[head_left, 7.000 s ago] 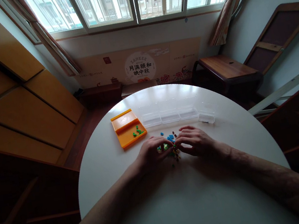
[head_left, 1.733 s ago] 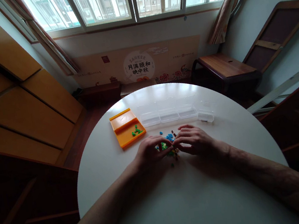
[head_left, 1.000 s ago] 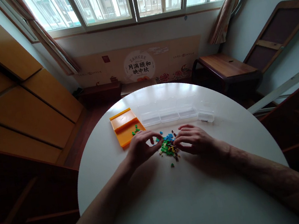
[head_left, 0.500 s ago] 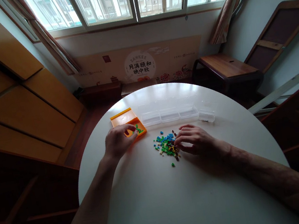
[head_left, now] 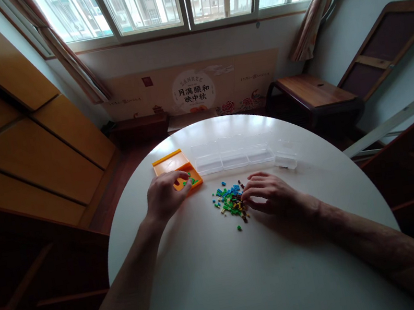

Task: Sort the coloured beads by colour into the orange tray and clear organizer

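My left hand (head_left: 164, 195) is over the near part of an open orange box (head_left: 197, 176). Its thumb and forefinger are apart, with nothing visible between them, and small green building bricks (head_left: 194, 181) lie in the box beside the fingertips. At the right edge of a loose pile of tiny building bricks (head_left: 230, 201) in blue, green, brown, yellow and cream rests my right hand (head_left: 271, 193). Its thumb and forefinger curve together among the brown pieces; whatever is between the tips is too small to make out.
Behind the pile stands a clear plastic tray (head_left: 235, 161) with several compartments, and a small clear container (head_left: 286, 160) sits at its right end. One green brick (head_left: 239, 228) lies apart, nearer me. All are on a round white table (head_left: 229, 289).
My left hand has shifted very slightly over the orange box, and the green bricks in it look slightly rearranged. My right hand stays at the pile.
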{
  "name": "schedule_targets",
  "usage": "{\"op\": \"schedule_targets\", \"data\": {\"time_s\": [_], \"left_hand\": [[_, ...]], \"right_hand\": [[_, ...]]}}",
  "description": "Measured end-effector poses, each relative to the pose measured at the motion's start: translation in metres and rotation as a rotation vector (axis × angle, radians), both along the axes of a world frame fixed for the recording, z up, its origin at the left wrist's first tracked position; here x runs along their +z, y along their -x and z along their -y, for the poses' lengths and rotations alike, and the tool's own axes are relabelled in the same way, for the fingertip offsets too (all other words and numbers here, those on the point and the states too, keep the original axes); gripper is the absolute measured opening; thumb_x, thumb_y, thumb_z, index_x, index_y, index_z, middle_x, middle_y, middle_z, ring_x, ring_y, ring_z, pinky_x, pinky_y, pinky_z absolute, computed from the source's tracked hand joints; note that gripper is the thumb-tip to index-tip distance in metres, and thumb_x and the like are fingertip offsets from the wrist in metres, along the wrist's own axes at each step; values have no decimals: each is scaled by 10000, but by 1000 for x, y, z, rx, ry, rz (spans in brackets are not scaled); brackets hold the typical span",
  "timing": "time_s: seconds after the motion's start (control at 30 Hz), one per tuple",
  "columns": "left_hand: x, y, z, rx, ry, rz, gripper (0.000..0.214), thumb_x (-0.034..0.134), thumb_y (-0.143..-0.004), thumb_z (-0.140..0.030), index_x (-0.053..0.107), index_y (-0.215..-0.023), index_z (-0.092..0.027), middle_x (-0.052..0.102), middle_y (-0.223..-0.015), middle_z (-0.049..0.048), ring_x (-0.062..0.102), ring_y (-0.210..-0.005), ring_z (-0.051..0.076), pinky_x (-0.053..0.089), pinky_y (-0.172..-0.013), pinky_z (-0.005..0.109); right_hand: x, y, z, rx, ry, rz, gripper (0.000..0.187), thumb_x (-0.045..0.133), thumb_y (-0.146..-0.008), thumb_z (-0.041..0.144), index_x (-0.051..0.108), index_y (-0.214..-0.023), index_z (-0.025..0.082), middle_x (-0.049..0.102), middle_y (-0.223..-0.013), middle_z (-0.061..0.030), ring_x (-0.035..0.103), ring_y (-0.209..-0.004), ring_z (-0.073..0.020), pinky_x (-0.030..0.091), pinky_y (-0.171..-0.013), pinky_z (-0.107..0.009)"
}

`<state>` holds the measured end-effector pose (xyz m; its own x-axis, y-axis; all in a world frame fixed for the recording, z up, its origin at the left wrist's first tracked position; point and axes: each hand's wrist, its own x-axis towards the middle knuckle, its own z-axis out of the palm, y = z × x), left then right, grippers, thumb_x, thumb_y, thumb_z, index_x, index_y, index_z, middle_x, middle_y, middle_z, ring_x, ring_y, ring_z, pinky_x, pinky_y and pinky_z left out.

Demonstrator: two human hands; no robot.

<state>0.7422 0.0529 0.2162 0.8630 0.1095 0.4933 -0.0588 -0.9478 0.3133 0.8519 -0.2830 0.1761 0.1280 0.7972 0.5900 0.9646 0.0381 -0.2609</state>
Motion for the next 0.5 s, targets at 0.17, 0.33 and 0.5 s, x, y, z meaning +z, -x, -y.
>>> {"op": "schedule_targets", "data": {"time_s": [0.17,0.33,0.5], "left_hand": [[0,1,20,-388,48,-31,126,724,-998,-341,800,-983,-242,803,-985,40,732,-900,200,563,-857,330],[-14,4,45,-629,37,-121,140,744,-993,-383,804,-1026,-261,784,-982,42,712,-842,181,541,-783,306],[-18,7,54,-678,13,-163,166,772,-965,-427,787,-1020,-271,781,-1024,37,707,-860,185,526,-804,317]], "right_hand": [[2,1,0,0,6,-3,63,708,-1032,212,722,-1081,250,812,-1014,-21,755,-904,-186,562,-1070,-421],[3,1,0,2,11,11,89,707,-1029,208,720,-1106,251,814,-1039,-31,761,-922,-195,570,-1069,-429],[2,0,0,2,5,17,83,710,-1024,201,718,-1095,243,817,-1041,-35,760,-921,-195,576,-1053,-430]]}}
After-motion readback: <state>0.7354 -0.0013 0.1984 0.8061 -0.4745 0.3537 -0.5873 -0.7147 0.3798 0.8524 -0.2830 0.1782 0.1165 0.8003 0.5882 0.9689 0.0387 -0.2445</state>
